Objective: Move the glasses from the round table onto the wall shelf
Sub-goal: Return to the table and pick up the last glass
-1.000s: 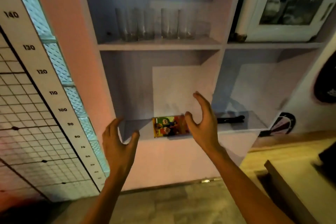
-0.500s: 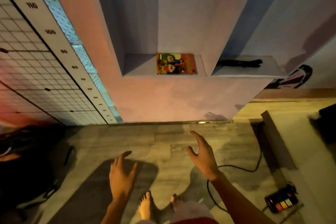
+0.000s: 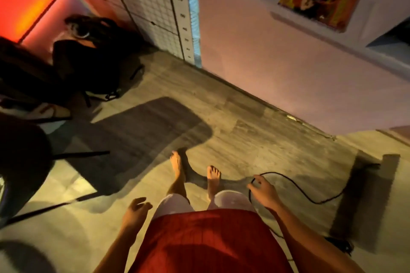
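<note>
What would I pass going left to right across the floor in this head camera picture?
Dark bags → left hand → bare feet → right hand → black cable → dark strip on the floor.

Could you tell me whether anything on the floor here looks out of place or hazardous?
Yes: a loose black cable loops across the bare floor just right of the person's bare feet, beneath the open right hand. It looks like a possible trip risk. Nothing appears spilled or broken.
</note>
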